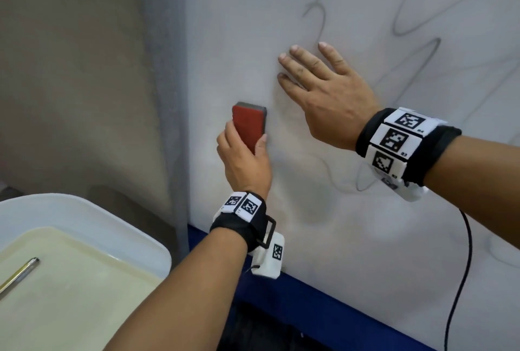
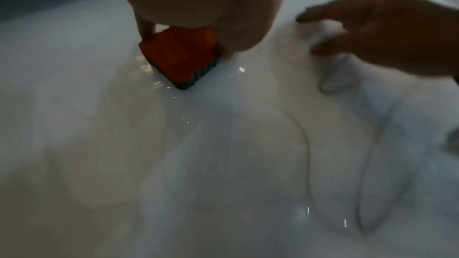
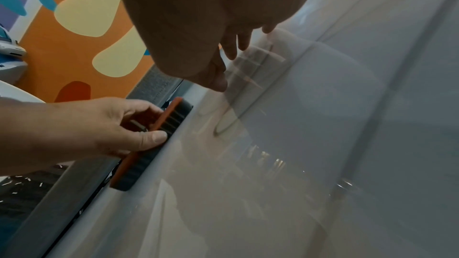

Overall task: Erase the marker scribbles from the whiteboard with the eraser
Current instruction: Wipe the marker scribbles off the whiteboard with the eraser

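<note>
A red-backed eraser [image 1: 249, 125] with a dark felt pad lies flat against the whiteboard [image 1: 337, 224], near its left edge. My left hand [image 1: 244, 159] grips it from below, thumb and fingers on its sides; the same eraser [image 2: 180, 57] [image 3: 159, 136] shows in both wrist views. My right hand [image 1: 326, 92] rests flat on the board to the upper right of the eraser, fingers straight and spread. Grey marker scribbles [image 1: 405, 21] loop over the board's upper right, and another scribble [image 1: 363, 182] shows under my right wrist.
A white tub [image 1: 84, 218] holding pale liquid and a metal rod [image 1: 17, 274] stands at the lower left. A blue ledge [image 1: 323, 294] runs along the board's bottom edge. A black cable [image 1: 461, 280] hangs at the right. A grey strip [image 1: 166, 83] borders the board's left side.
</note>
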Demonstrator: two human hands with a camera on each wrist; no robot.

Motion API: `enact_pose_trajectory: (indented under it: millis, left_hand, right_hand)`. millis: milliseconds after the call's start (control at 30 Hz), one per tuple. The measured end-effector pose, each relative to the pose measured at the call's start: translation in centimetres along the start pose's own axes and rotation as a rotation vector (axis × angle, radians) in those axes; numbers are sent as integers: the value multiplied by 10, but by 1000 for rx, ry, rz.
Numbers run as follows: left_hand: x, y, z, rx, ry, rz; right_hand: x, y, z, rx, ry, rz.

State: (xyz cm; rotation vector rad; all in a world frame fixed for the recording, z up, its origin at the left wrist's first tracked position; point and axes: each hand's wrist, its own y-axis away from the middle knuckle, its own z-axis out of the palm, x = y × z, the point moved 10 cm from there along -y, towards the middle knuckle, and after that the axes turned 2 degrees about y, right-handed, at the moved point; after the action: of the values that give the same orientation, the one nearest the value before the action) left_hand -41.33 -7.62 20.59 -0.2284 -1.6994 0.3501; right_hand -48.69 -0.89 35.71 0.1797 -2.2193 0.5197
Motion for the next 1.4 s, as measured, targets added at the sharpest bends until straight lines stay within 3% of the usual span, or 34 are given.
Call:
enact_pose_trajectory:
  millis: [133, 300, 500, 733, 867, 1033, 1167, 1267, 1400]
  left_hand:
    - [34, 8, 11, -137, -215, 396]
    - [62, -9, 1, -158, -194, 534]
    - [48, -22, -7, -195, -123, 423]
    - [34, -38, 5, -396, -433, 432]
    - [22, -42, 0, -340, -516, 465]
    - [26, -57, -9, -281, -421, 434]
    - [36, -73, -16, -272, -392, 440]
    - [43, -78, -20, -284, -377, 448]
    - [68, -84, -20, -297, -374, 526]
  right_hand:
    - [-3, 2, 1, -59, -62, -5]
    - [-35, 12, 9, -56, -156, -145]
    - [-41, 12, 3, 83, -197, -152]
    - [-46, 23, 13, 103, -99, -246]
    - [-2, 5, -18, 222, -92, -222]
    - [9, -3, -21, 282, -95, 11]
    - [-32, 15, 3, 172, -124, -138]
    - [1, 1, -21, 253, -131, -126]
    - [51, -21, -52, 331, -83, 65]
